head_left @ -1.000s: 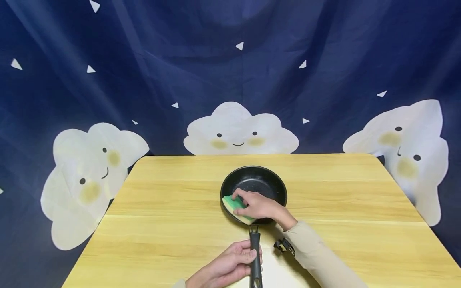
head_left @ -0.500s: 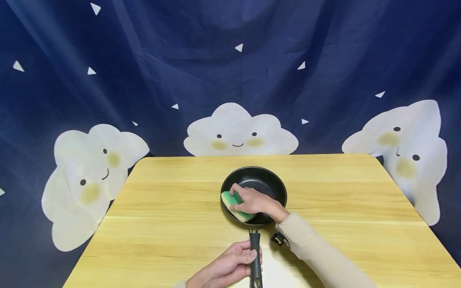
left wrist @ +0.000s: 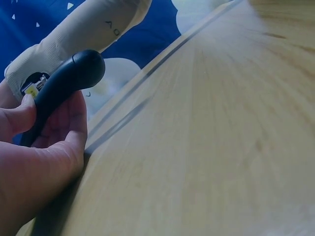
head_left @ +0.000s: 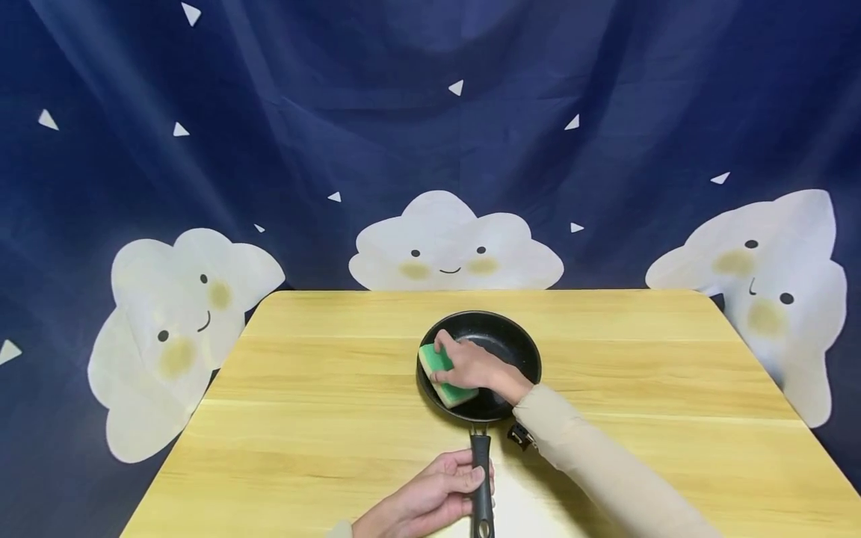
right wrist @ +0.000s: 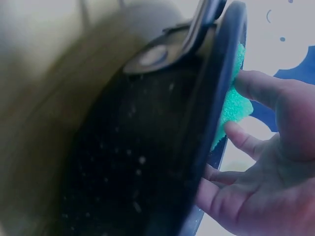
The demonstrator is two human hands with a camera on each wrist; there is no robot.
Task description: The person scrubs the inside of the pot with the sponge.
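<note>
A black frying pan (head_left: 516,351) stands near the middle of the table, its handle (head_left: 481,448) pointing toward me. My left hand (head_left: 439,495) grips that handle, thumb across the top; the left wrist view shows the handle's rounded end (left wrist: 86,69) above the fingers. Inside the pan, at its left side, my right hand (head_left: 476,369) holds a green and pale yellow sponge (head_left: 437,357) between thumb and fingers. From the right wrist camera the pan's speckled outer wall (right wrist: 142,147) hides much of the sponge, and its green face (right wrist: 236,105) shows beyond the rim.
The light wooden table (head_left: 323,388) spreads around the pan. Behind it hangs a dark blue curtain (head_left: 377,119) with white clouds and triangles. A small black device (head_left: 522,435) sits at the right sleeve's cuff.
My right hand and the sponge have moved a little away from me along the pan's left inner side. The left hand keeps its grip on the handle. The head view has shifted slightly.
</note>
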